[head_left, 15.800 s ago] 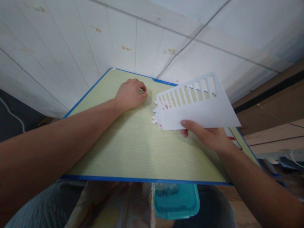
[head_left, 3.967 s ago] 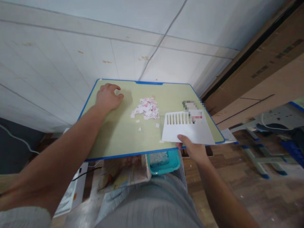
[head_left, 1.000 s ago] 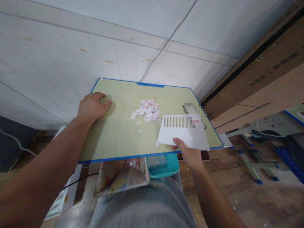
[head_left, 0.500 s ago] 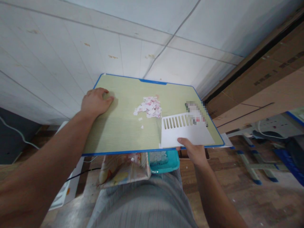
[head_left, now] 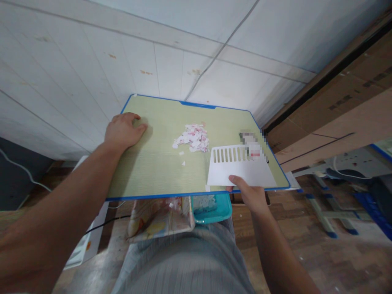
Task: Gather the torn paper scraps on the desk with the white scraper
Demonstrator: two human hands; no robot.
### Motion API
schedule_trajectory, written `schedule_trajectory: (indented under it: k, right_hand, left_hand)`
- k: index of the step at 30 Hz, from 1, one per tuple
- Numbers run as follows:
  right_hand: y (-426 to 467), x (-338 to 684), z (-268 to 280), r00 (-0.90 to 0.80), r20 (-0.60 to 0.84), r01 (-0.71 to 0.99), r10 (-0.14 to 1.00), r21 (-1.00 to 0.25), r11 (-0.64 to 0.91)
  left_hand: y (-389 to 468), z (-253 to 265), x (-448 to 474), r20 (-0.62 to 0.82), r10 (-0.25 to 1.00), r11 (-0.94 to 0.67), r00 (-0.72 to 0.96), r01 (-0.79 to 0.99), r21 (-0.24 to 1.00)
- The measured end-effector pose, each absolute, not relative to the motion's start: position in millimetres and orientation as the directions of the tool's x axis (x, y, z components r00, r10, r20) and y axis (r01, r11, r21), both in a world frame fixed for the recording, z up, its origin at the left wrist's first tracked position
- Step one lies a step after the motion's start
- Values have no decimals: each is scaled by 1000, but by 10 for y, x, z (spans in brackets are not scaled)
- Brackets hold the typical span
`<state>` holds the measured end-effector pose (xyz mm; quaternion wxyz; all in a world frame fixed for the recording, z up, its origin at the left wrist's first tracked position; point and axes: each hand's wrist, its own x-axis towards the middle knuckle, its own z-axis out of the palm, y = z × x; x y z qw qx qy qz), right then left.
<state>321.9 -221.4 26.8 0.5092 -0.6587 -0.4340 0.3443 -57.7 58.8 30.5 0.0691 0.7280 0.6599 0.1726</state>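
My right hand [head_left: 249, 195] pinches the near edge of a white flat panel [head_left: 241, 173] with a row of slots along its far side. Its thumb lies on top and the other fingers are mostly hidden beneath. The panel is at the near right of a pale green tabletop [head_left: 162, 175] with a blue rim. At the tabletop's left side rests my left hand [head_left: 124, 130], thumb and fingers apart, holding nothing. A loose heap of torn white and pink paper scraps [head_left: 196, 138] lies between the hands, with a few single scraps nearer me.
A pixelated object [head_left: 252, 145] lies at the tabletop's right, partly beside the panel. Below the near edge are a turquoise basket [head_left: 225, 208] with pale contents and a patterned fabric container [head_left: 159, 228]. Cardboard boxes [head_left: 343, 96] flank the right; a white wall [head_left: 92, 69] stands behind.
The white panel has shifted very slightly away from me and turned a little in my right hand. My left hand and the paper heap have stayed put.
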Motion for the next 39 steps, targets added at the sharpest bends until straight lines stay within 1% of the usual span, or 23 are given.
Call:
schedule_trajectory:
  k: [9, 17, 25, 31, 39]
  right_hand:
    - [-2202, 3207, 275, 427, -46, 270, 903, -946, -176]
    - [-2189, 3188, 334, 395, -46, 229, 918, -962, -147]
    - [-2185, 3215, 302, 381, -30, 251, 924, -959, -134]
    - [-2187, 3229, 286, 409, 3, 237, 913, -966, -103]
    - [-2177, 3200, 286, 431, -39, 286, 901, -942, -178]
  left_hand:
    - [556, 326, -533, 175, 983, -105, 49, 938, 331]
    - [542, 356, -527, 155, 987, -103, 52, 935, 340]
    - [513, 387, -501, 170, 984, -112, 56, 932, 344]
    - [527, 370, -520, 151, 987, -98, 50, 939, 329]
    - [556, 341, -552, 152, 987, -108, 58, 932, 347]
